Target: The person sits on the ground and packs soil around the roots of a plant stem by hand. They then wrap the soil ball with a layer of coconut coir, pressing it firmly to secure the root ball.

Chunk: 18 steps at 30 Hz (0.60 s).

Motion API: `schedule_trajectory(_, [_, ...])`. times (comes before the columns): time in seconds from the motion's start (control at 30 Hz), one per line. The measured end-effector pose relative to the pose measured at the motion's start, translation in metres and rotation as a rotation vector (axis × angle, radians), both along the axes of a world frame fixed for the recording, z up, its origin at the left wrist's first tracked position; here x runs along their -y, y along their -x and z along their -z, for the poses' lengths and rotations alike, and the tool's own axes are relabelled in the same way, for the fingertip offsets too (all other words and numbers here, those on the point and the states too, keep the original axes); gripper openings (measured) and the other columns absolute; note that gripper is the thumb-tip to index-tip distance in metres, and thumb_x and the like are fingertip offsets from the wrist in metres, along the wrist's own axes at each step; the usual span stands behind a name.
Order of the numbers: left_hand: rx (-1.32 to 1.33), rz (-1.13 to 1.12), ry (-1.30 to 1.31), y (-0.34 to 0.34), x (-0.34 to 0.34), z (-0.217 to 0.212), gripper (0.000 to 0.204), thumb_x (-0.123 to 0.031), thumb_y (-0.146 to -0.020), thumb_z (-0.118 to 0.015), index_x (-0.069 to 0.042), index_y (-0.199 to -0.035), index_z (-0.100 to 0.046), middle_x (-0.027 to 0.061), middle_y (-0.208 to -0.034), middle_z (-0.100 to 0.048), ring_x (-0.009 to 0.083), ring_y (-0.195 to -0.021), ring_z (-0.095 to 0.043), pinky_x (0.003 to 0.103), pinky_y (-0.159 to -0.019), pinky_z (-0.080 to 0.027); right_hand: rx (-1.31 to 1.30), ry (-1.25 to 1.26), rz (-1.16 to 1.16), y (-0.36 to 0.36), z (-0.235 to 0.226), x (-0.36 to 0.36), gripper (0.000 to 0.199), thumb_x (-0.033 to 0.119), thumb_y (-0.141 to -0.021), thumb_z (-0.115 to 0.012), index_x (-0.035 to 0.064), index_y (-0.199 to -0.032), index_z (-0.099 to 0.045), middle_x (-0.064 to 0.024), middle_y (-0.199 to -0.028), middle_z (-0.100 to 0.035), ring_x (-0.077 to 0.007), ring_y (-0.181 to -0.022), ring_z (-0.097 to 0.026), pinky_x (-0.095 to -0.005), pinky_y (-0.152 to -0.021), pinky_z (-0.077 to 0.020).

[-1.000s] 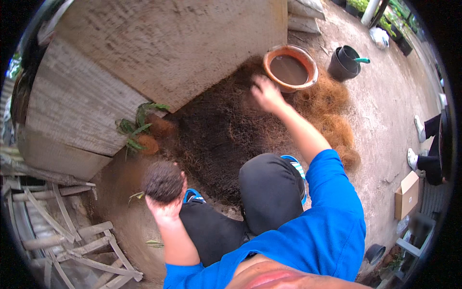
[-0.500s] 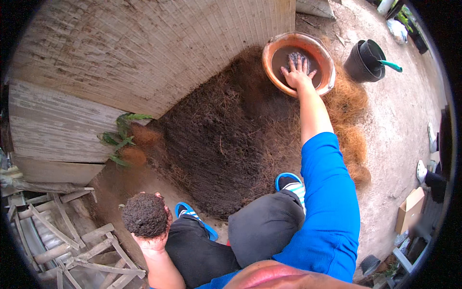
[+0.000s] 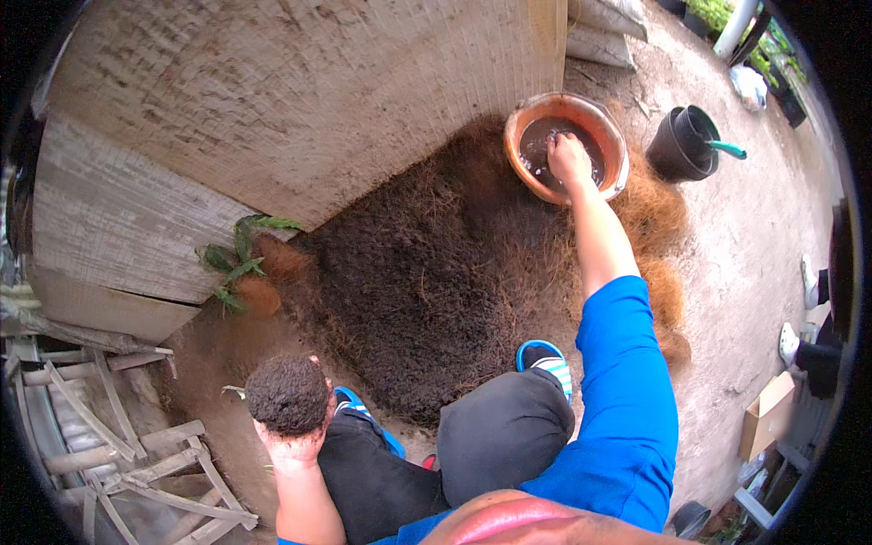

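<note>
A round ball of dark, damp soil [image 3: 288, 398] rests in my left hand [image 3: 292, 443], whose palm is under it and whose fingers wrap its right side. It is held up at the lower left, above my left foot. My right arm reaches far forward to an orange-brown bucket [image 3: 521, 166] of murky water [image 3: 581, 136]. There my right hand [image 3: 569, 160] dips in with its fingers curled and bunched, their tips hidden. Bright specks of splash show around it. Between bucket and feet spreads a heap of dark soil [image 3: 409, 282] with loose fibres.
Brown coconut fibre [image 3: 656, 213] lies beside the bucket. Stacked black pots [image 3: 674, 150] with a green-handled tool [image 3: 727, 148] stand to its right. A board wall [image 3: 300, 91] borders the heap, with a small plant [image 3: 241, 259]. Wooden frames [image 3: 136, 472] lie lower left; a cardboard box [image 3: 767, 413] is at right.
My right hand was spread flat over the water; its fingers are now curled down into it and the water splashes. The left hand still holds the soil ball. The view has shifted slightly.
</note>
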<state>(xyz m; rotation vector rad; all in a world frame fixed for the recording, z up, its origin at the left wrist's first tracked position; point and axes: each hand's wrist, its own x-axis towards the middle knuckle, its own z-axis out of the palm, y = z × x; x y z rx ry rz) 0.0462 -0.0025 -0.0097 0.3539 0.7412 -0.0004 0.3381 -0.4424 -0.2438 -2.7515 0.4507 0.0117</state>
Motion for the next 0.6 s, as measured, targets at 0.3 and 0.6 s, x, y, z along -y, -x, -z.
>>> schedule_trajectory(0.3, [0.141, 0.07, 0.154, 0.022, -0.032, -0.001, 0.044, -0.043, -0.079, -0.048, -0.01, -0.108, -0.057, 0.016, -0.112, -0.056, 0.0386, -0.102, -0.053, 0.059, -0.088, -0.04, -0.027, -1.573, 0.051, 0.022, -0.135, -0.114, 0.031, 0.032, -0.088, -0.046, 0.0111, -0.066, -0.047, -0.0033, -0.055, -0.043, -0.016, -0.049, -0.042, -0.0289, -0.048, -0.0327])
schedule_trajectory(0.6, [0.356, 0.012, 0.278, 0.031, -0.044, -0.004, 0.049, -0.048, -0.085, -0.036, -0.01, -0.11, -0.055, 0.0162, -0.111, -0.056, 0.0371, -0.103, -0.054, 0.055, -0.085, -0.044, -0.149, -0.214, -0.758, 0.136, -0.109, -0.251, 0.039, 0.037, -0.087, -0.046, 0.0036, -0.092, -0.065, -0.0218, -0.092, -0.062, -0.0352, -0.091, -0.059, -0.0411, -0.083, -0.0452])
